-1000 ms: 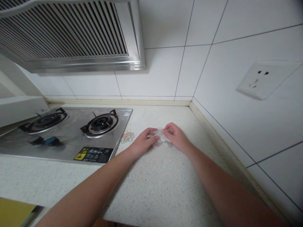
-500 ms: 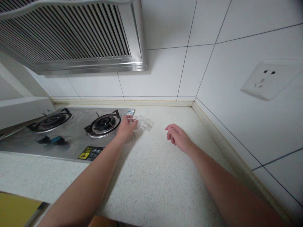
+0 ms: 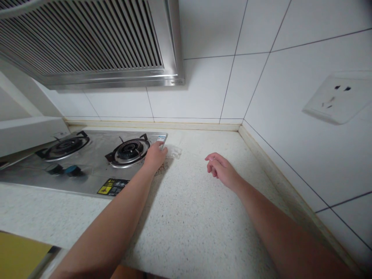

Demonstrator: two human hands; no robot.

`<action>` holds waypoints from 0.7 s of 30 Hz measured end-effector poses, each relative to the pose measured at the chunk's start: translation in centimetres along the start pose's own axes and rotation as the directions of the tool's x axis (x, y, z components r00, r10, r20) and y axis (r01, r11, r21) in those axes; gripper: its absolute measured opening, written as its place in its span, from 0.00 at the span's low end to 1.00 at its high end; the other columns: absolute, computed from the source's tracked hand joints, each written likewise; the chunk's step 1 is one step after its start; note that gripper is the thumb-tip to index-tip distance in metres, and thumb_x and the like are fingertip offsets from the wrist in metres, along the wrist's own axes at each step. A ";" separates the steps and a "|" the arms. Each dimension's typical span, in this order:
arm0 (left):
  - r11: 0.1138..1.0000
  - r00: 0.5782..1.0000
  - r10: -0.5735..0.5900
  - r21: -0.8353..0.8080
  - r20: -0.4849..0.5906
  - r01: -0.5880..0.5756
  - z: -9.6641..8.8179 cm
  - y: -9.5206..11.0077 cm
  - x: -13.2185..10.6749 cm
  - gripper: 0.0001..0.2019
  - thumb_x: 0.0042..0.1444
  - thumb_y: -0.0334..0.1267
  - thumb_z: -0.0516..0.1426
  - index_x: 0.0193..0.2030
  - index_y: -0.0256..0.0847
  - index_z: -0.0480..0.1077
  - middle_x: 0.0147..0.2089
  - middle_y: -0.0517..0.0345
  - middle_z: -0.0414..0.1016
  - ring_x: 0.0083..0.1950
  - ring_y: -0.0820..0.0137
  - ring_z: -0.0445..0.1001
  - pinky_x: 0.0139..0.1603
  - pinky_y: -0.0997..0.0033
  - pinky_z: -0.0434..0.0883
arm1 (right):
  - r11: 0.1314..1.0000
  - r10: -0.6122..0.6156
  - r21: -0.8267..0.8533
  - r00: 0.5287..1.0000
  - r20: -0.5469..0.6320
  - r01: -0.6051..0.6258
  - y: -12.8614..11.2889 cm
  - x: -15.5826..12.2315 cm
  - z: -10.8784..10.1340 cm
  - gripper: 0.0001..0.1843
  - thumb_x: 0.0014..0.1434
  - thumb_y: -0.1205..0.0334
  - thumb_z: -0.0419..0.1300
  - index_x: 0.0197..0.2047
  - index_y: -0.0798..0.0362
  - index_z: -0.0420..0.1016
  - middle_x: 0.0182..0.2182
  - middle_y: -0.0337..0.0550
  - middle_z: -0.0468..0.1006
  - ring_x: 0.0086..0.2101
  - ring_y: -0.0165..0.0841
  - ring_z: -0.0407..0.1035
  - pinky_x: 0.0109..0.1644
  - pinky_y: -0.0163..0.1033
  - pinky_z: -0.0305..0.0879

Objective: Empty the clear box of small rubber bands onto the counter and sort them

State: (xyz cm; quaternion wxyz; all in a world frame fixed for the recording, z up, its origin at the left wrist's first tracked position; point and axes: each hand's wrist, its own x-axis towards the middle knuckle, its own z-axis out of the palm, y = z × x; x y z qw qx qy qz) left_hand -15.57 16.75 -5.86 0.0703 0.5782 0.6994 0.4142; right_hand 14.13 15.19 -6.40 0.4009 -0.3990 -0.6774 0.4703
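Observation:
My left hand [image 3: 156,158] is at the right edge of the gas stove [image 3: 87,176], with its fingers curled down and partly hidden behind the hand. They appear closed on a clear, crumpled-looking plastic piece [image 3: 174,152], which shows just right of the fingertips, low over the counter. Its exact kind I cannot make out. Beside my left wrist lies a small brownish patterned patch [image 3: 162,168], too blurred to name. My right hand [image 3: 220,167] hovers above the speckled counter [image 3: 192,209], fingers loosely bent and apart, with nothing visible in them.
Two burners sit on the stove, the nearer one [image 3: 128,151] just left of my left hand. A steel range hood [image 3: 116,79] hangs overhead. White tiled walls meet at the back right corner, and a wall socket [image 3: 334,99] is on the right wall.
My left hand has turned and drawn slightly down, and the clear plastic now shows less and sits closer to the stove edge. My right hand keeps its pose. The view has shifted slightly.

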 end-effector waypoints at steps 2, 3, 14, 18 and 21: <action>1.000 1.000 0.022 -0.005 -0.014 -0.022 0.0 0.0 0.0 0.16 0.57 0.37 0.57 0.51 0.36 0.73 0.49 0.43 0.78 0.51 0.55 0.75 0.55 0.59 0.67 | 1.000 0.001 -0.002 1.000 0.002 -0.001 0.0 0.0 0.0 0.13 0.65 0.50 0.50 0.41 0.50 0.68 0.23 0.34 0.71 0.20 0.27 0.59 0.23 0.33 0.52; 1.000 0.999 0.027 -0.012 -0.024 -0.027 0.0 0.0 0.0 0.16 0.58 0.36 0.56 0.51 0.36 0.74 0.47 0.44 0.78 0.49 0.56 0.75 0.54 0.59 0.67 | 1.000 0.001 -0.006 1.000 0.004 -0.001 0.0 0.0 0.0 0.13 0.65 0.50 0.50 0.41 0.50 0.68 0.23 0.34 0.72 0.20 0.27 0.59 0.23 0.33 0.52; 0.988 0.984 0.065 -0.125 -0.165 -0.086 -1.1 1.6 -2.1 0.18 0.64 0.33 0.44 0.52 0.34 0.69 0.47 0.46 0.77 0.49 0.60 0.76 0.50 0.60 0.71 | 0.999 -0.020 -0.028 1.000 0.021 0.020 0.2 0.1 -0.1 0.14 0.65 0.49 0.50 0.41 0.50 0.68 0.24 0.34 0.71 0.21 0.26 0.59 0.24 0.33 0.54; 0.929 0.938 0.346 -0.142 -0.001 -0.343 -0.3 6.2 -6.6 0.12 0.62 0.34 0.52 0.49 0.41 0.72 0.54 0.52 0.76 0.58 0.62 0.71 0.62 0.58 0.65 | 0.997 -0.041 -0.059 0.999 0.011 0.042 0.2 0.1 -0.2 0.15 0.65 0.48 0.51 0.41 0.51 0.68 0.24 0.34 0.71 0.21 0.27 0.60 0.24 0.33 0.55; 0.723 0.693 0.689 -0.131 0.213 -0.678 0.4 9.4 -9.7 0.13 0.64 0.35 0.51 0.52 0.40 0.70 0.54 0.49 0.75 0.58 0.60 0.70 0.61 0.55 0.65 | 0.995 -0.063 -0.075 0.998 0.000 0.063 0.2 0.0 -0.1 0.15 0.66 0.48 0.51 0.40 0.51 0.69 0.24 0.34 0.70 0.22 0.27 0.60 0.26 0.34 0.56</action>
